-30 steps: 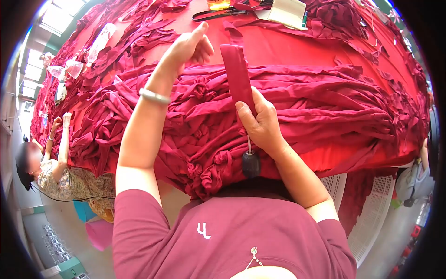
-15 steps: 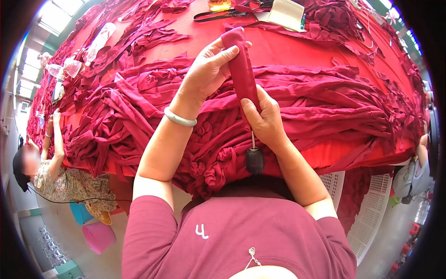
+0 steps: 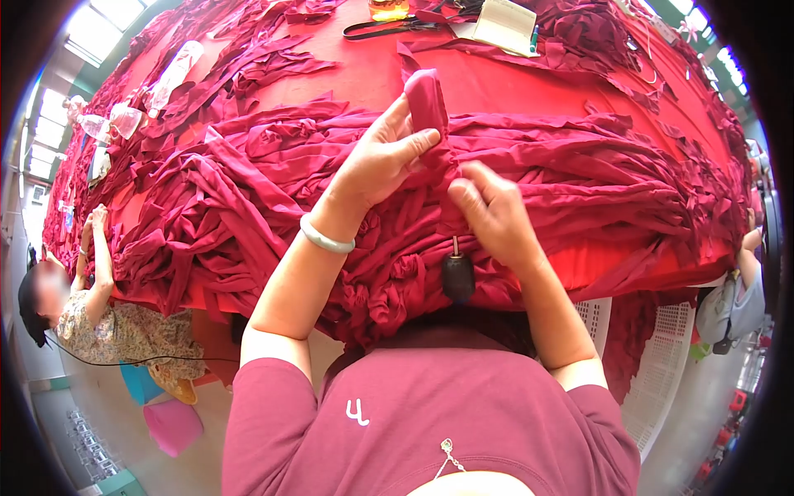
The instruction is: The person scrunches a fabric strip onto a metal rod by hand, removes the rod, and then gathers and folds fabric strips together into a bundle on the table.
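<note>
My left hand (image 3: 389, 157) is closed, thumb on top, on a dark red fabric strip (image 3: 428, 97) folded into a narrow band and held up above the heap. Close to the strip's lower part is my right hand (image 3: 500, 215), its fingers curled and slightly blurred; what they hold, if anything, is unclear. Below the hands a black-handled tool (image 3: 458, 279) stands upright, with a short bit of its thin metal shaft showing at the top. Behind and around both hands lies a large heap of dark red fabric strips (image 3: 571, 186).
A red-covered table (image 3: 364, 74) bears more fabric, an open notebook (image 3: 504, 26), a black strap (image 3: 389, 30), an amber container (image 3: 389, 8) and plastic bottles (image 3: 175, 76). Other people are at the left (image 3: 124, 331) and right (image 3: 732, 306). White perforated baskets (image 3: 657, 380) stand below the table's edge.
My left hand has moved down and a little right with the strip, whose visible upper part looks shorter. My right hand has shifted right and slightly down. More of the tool's shaft tip shows.
</note>
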Action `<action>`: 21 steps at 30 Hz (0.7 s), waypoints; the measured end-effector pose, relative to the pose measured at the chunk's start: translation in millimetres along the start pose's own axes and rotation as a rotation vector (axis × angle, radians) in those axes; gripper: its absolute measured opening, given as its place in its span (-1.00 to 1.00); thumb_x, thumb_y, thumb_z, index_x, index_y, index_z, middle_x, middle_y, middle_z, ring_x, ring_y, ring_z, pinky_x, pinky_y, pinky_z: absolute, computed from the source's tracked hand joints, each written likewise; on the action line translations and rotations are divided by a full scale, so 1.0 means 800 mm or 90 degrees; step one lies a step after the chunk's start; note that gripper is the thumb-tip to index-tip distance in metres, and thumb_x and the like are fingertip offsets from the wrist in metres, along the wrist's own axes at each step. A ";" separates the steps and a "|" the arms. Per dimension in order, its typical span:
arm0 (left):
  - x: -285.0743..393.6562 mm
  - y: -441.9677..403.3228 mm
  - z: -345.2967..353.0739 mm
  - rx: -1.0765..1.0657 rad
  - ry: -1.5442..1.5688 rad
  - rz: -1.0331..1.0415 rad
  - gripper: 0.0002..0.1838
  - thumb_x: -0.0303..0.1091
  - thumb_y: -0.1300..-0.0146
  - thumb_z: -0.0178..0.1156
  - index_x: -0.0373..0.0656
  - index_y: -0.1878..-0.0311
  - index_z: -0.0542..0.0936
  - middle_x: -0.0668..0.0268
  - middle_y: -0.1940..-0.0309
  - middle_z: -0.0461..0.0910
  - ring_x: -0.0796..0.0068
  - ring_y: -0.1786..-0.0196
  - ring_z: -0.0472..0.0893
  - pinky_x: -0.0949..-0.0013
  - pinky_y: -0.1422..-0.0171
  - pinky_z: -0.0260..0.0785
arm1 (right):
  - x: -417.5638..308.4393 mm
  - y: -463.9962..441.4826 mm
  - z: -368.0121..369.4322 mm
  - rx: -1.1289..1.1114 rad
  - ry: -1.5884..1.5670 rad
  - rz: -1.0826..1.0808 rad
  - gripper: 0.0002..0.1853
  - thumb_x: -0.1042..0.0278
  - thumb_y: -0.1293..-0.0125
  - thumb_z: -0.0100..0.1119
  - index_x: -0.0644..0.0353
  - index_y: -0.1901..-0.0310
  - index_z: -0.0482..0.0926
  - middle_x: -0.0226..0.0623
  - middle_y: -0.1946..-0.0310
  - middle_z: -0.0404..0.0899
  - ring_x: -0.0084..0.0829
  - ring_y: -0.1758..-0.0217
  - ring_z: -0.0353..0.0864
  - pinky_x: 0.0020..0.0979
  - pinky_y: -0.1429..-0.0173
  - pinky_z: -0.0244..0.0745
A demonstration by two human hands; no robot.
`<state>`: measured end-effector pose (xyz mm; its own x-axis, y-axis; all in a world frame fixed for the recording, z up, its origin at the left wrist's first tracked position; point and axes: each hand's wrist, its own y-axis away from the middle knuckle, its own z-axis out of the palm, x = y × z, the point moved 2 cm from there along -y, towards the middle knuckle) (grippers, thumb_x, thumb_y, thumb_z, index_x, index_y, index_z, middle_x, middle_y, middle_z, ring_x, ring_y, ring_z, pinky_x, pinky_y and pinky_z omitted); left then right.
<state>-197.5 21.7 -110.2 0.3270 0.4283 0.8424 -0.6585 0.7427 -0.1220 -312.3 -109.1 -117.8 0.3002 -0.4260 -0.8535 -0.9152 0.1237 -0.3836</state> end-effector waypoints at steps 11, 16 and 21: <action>0.011 0.000 -0.017 -0.049 0.066 0.026 -0.34 -0.44 -0.28 0.11 -0.08 -0.44 0.16 0.34 0.02 0.49 0.70 0.31 0.45 0.62 0.38 0.26 | 0.024 -0.087 0.029 0.024 -0.333 0.015 -0.81 0.36 -0.40 0.14 0.34 0.27 0.54 -0.53 0.48 0.51 -0.75 0.42 0.36 -0.59 0.39 0.31; 0.012 -0.039 -0.031 0.087 0.119 -0.024 -0.74 -0.23 -0.39 0.12 -0.09 -0.06 0.52 0.44 0.13 0.61 0.69 0.23 0.54 0.61 0.36 0.25 | 0.025 -0.079 0.032 0.067 -0.286 0.009 -0.82 0.37 -0.38 0.15 0.33 0.30 0.53 -0.59 0.56 0.40 -0.77 0.48 0.25 -0.58 0.46 0.20; 0.009 -0.060 -0.038 0.085 0.165 0.049 -0.69 -0.47 -0.35 0.13 -0.15 -0.15 0.50 0.31 0.01 0.62 0.56 0.11 0.62 0.45 0.06 0.51 | 0.029 -0.076 0.032 0.052 -0.255 0.021 -0.83 0.38 -0.36 0.16 0.31 0.33 0.51 -0.62 0.59 0.35 -0.80 0.52 0.20 -0.59 0.52 0.14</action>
<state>-142.9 4.5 -114.0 0.4240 0.6106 0.6689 -0.7656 0.6362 -0.0955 -242.4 -103.4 -123.2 0.3669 -0.0400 -0.9294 -0.9065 0.2087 -0.3669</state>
